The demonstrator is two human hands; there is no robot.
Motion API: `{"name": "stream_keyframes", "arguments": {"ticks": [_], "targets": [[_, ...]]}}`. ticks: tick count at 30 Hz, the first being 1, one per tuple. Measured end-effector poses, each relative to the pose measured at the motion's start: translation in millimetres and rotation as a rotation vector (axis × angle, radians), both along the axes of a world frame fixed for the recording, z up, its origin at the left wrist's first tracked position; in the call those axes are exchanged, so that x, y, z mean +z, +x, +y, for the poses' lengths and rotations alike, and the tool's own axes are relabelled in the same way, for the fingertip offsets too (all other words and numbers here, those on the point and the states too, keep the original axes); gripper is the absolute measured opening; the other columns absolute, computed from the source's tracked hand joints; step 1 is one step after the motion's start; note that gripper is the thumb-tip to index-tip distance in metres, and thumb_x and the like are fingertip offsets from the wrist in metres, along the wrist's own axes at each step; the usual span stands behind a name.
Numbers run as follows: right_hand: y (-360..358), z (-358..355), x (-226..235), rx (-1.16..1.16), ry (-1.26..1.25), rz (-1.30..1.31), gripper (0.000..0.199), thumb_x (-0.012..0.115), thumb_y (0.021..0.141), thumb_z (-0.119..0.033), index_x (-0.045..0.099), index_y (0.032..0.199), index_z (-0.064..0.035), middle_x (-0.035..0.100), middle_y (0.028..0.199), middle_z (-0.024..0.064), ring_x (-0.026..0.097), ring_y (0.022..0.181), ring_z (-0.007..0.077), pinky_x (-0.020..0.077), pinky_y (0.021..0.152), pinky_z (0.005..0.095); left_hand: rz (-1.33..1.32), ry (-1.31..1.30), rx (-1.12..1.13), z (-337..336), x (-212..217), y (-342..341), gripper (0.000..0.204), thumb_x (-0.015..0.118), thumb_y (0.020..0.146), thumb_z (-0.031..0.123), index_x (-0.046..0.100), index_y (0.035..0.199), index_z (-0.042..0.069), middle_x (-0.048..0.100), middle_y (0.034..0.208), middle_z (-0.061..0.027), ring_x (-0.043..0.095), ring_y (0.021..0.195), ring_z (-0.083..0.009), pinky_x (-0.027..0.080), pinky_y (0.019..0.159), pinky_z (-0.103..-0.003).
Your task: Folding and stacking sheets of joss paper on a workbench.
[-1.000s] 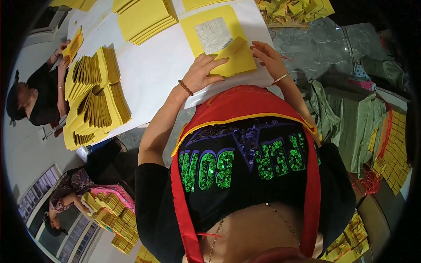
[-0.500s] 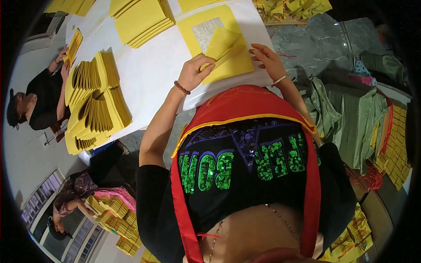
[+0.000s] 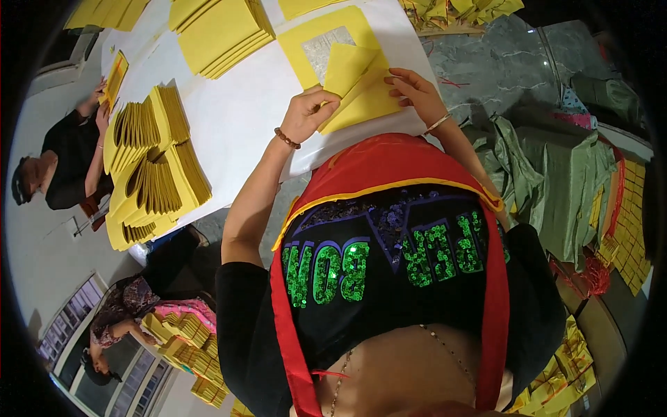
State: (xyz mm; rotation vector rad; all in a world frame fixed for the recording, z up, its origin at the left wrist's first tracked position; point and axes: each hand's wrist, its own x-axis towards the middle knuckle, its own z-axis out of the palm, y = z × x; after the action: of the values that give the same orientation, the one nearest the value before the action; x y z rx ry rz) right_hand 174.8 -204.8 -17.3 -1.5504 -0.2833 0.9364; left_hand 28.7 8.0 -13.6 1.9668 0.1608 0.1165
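Observation:
A yellow sheet of paper (image 3: pixel 295 52) with a silver rectangle (image 3: pixel 318 55) in its middle lies on the white table before me. Its lower part is partly lifted into a pointed fold (image 3: pixel 347 69). My left hand (image 3: pixel 309 115) is closed, pinching the lower left edge of the folded paper between thumb and fingers. My right hand (image 3: pixel 417 94) is at the sheet's right edge, fingers apart and bent. Its fingertips reach over the paper; whether they press on it I cannot tell.
Beyond the sheet lies a stack of yellow paper (image 3: pixel 226 38). Bundles of folded yellow paper (image 3: pixel 156 160) fill the left of the white table (image 3: pixel 229 132). Two people are at the left, one holding a yellow piece (image 3: pixel 114 80). Green sacking (image 3: pixel 563 181) covers something at the right.
My right hand has moved slightly left, bringing its fingers over the sheet's right edge. The fold has shifted a little, still pinched by my left hand.

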Motion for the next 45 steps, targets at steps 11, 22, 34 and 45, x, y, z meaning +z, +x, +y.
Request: {"name": "stream_keyframes", "arguments": {"ticks": [11, 22, 34, 45], "targets": [[-4.2, 9.5, 16.8, -0.061, -0.043, 0.095, 0.040, 0.053, 0.088, -0.031, 0.046, 0.123, -0.0113, 0.062, 0.101, 0.0049, 0.057, 0.076, 0.0087, 0.0444, 0.061, 0.0213, 0.080, 0.030, -0.088, 2.2, 7.3, 3.3, 0.008, 0.061, 0.078, 0.009, 0.064, 0.082, 0.002, 0.051, 0.067, -0.0039, 0.048, 0.058, -0.0100, 0.039, 0.052, -0.023], [-6.8, 15.2, 19.5, -0.078, -0.032, 0.109, 0.041, 0.052, 0.088, -0.034, 0.044, 0.123, -0.0128, 0.061, 0.100, 0.0058, 0.058, 0.076, 0.0101, 0.0460, 0.059, 0.0224, 0.078, 0.021, -0.115, 3.1, 7.1, 5.0, 0.007, 0.061, 0.078, 0.009, 0.064, 0.082, 0.003, 0.051, 0.068, -0.0042, 0.049, 0.061, -0.0120, 0.040, 0.054, -0.025], [-7.5, 15.7, 25.2, -0.073, -0.035, 0.153, 0.042, 0.049, 0.089, -0.039, 0.044, 0.122, -0.0126, 0.059, 0.098, 0.0053, 0.059, 0.077, 0.0119, 0.0479, 0.061, 0.0243, 0.057, 0.061, -0.153, 4.2, 8.2, 5.6, 0.008, 0.059, 0.077, 0.007, 0.063, 0.081, 0.004, 0.053, 0.069, -0.0049, 0.051, 0.062, -0.0127, 0.041, 0.054, -0.025], [-5.6, 15.0, 14.9, -0.112, -0.055, 0.190, 0.041, 0.051, 0.089, -0.033, 0.044, 0.124, -0.0115, 0.058, 0.099, 0.0030, 0.058, 0.085, 0.0120, 0.0484, 0.066, 0.0263, -0.017, 0.019, -0.106, -0.6, 4.7, 5.8, 0.008, 0.059, 0.080, 0.006, 0.064, 0.086, 0.004, 0.055, 0.071, -0.0020, 0.044, 0.053, -0.0049, 0.035, 0.047, -0.021]]}}
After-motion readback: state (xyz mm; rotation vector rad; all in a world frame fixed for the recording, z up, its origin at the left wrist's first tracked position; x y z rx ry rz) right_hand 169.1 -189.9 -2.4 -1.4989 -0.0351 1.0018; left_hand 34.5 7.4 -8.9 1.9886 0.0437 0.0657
